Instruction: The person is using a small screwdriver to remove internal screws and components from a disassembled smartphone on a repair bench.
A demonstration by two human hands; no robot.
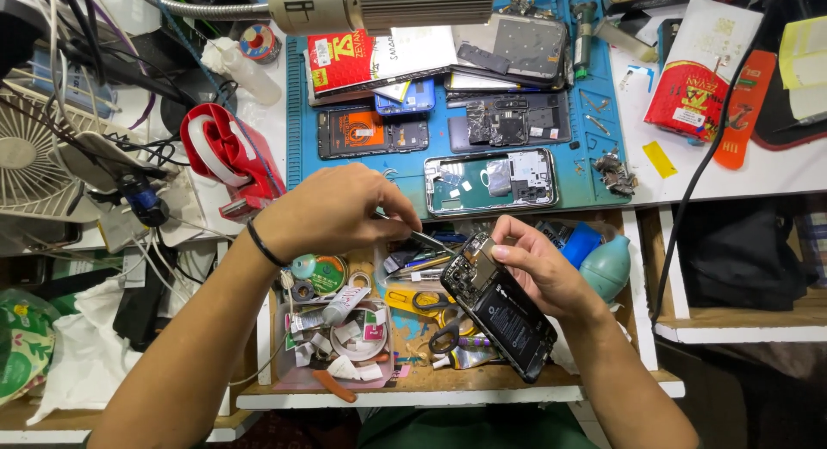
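Black glass and bare circuit board made up the opened phone (500,307), a flat slab with its back cover off, held tilted over the open wooden drawer (413,376). Right hand (538,272) gripped its upper edge, thumb and fingers closed on the frame. Left hand (332,212) pinched thin metal tweezers (424,238), fingers closed round them, tips pointing at the phone's top corner; contact there could not be made out. One black band circled the left wrist.

Blue rubbery work mat (297,113) lay on the white bench behind. Counted on it: three further opened phones in plain sight, one with teal interior (491,182), one with an orange battery (370,132), one dark with exposed boards (508,121); more parts were stacked behind them. One red plastic tape dispenser (228,156) stood left of the mat. One teal rubber blower bulb (607,268) sat in the drawer just beside the right hand. One pair of black-handled scissors (444,328) lay under the phone. One ribbed metal lamp head (388,5) hung above.
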